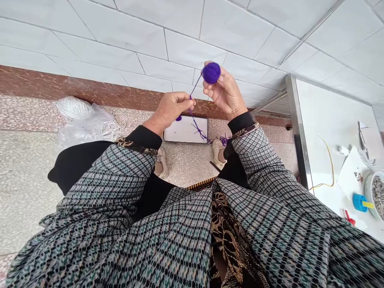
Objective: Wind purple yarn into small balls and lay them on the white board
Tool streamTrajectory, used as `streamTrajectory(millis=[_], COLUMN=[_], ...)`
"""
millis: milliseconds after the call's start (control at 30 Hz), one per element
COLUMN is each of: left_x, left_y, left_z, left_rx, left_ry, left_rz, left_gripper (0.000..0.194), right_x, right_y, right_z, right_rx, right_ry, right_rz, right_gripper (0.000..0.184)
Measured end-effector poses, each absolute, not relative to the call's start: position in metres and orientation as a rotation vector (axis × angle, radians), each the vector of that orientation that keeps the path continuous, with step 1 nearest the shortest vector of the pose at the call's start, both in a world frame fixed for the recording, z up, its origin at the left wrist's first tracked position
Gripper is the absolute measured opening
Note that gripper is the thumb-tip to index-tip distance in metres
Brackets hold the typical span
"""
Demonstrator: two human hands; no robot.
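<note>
Purple yarn (196, 85) is the thing in play: its ball (211, 73) sits up in the R grip (227, 94), held btwn thumb & fingers, while the L grip (174, 108), lower & just beside, pinches the strand narrow, thumb to finger. Step in hand looks like winding, or maybe freeing the strand; can't tell which for sure. Short run btwn grips is roughly straight; below the L grip the tail (195, 122) hangs loose w/ kinks, over the white board (180, 134) on the floor (186, 164), toward a purple tangle (224, 140) nr the R shoe (218, 154). Next move prob. calls for light tension & slow feed, so the kinky tail doesn't catch on the board's edge or the shoe. Room: both grips are in mid-air, w/ tiled wall (183, 44) ahead, so fwd reach is prob. limited; small turns round the ball look OK. L side, a plastic bag (78, 132) lies well apart from the yarn. R side, the surface (324, 104) has a metal edge alongside the R arm, so a wide R swing could bump it.
</note>
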State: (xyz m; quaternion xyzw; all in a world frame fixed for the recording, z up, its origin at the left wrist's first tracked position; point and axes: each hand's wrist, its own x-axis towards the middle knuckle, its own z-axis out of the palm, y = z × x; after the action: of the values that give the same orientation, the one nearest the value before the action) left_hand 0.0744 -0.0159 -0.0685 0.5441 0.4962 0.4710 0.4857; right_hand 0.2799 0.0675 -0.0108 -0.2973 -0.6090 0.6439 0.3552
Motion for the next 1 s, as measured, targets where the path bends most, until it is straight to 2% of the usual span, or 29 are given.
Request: streamTrajectory(millis=[167,267,433,533,600,700,800,867,933,1000], left_x=[0.062,0.049,0.025,0.007,-0.006,-0.024,-0.033,-0.035,-0.036,-0.037], left_y=[-0.014,-0.017,-0.019,-0.019,-0.021,-0.028,-0.036,-0.041,-0.045,-0.049], left_z=[-0.039,-0.015,0.007,0.009,0.008,0.006,0.005,0.005,0.007,0.010], left_rx=[1.176,1.116,1.189,1.212,1.265,1.314,1.304,1.311,1.303,1.215], left_ry=[1.016,0.791,0.767,0.851,0.939,1.115,1.375,1.582,1.753,1.860], left_rz=[1.283,1.227,1.174,1.261,1.251,1.184,1.055,0.969,0.953,0.984], left_gripper=[0.022,0.032,0.043,0.046,0.041,0.029,0.022,0.020,0.020,0.017], right_x=[0.291,0.298,0.295,0.289,0.291,0.303,0.317,0.323,0.327,0.332], right_y=[0.058,0.056,0.046,0.043,0.044,0.043,0.025,0.004,-0.017,-0.027], right_z=[0.015,0.023,0.031,0.035,0.043,0.071,0.103,0.117,0.125,0.131], right_rx=[-0.678,-0.596,-0.810,-0.701,-0.559,-0.618,-1.209,-1.645,-1.978,-2.249], right_ry=[-1.697,-1.738,-1.841,-1.640,-1.432,-1.323,-1.541,-1.635,-1.650,-1.644], right_rz=[1.531,1.600,1.792,1.730,1.635,1.597,1.610,1.457,1.200,0.887], right_gripper=[0.080,0.085,0.094,0.104,0.106,0.088,0.052,0.032,0.023,0.027])
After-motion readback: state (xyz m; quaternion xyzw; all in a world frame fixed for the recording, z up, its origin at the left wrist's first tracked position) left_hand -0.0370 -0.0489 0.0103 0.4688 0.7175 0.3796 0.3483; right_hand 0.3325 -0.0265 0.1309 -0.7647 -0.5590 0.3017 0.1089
